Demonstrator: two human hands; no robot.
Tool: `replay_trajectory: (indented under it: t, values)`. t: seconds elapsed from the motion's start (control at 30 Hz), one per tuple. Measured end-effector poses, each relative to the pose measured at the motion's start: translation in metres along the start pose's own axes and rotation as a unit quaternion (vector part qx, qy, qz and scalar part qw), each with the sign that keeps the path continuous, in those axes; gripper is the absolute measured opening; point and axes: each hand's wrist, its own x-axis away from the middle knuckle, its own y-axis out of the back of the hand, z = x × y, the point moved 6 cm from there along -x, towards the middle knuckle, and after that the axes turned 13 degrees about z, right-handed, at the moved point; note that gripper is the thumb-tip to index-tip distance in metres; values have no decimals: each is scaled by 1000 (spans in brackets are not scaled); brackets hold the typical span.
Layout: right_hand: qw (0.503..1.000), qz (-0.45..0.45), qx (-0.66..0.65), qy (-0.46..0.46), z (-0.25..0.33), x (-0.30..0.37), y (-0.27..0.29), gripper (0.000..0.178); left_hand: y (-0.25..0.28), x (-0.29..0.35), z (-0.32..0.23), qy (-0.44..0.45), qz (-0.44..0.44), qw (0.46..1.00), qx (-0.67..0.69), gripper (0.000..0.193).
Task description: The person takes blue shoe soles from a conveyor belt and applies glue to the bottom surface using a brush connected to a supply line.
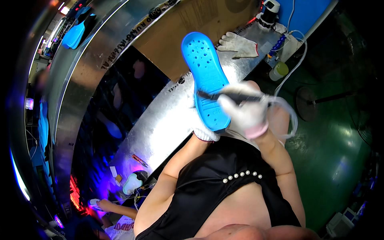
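Though handheld — sole (210,76), far edge free

A person in a black top (200,176) and pale work gloves, seen from where the eyes look down. The top is smooth, with a satin-like sheen that catches the light in soft folds. Seven round, pearl-like beads (241,174) curve in a shallow arc along the front of its low neckline, and wide black straps (284,196) run up toward the shoulders. Both arms are bare down to the gloves. On the left hand (199,125), the white glove has a ribbed, knitted cuff (206,135) edged in dark red. On the right hand (246,110), the white glove, blurred here, ends in a pink cuff (257,130).
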Motion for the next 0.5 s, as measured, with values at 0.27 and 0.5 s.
replay_trajectory:
  t: [0.27,0.5]
  values:
    - [992,-117,37,28,-7,-17,-11,10,31,20,-7,-43,-106,992,47,47]
    - [962,-94,244,81,16,8,-41,12,39,23,-2,-30,-83,995,55,56]
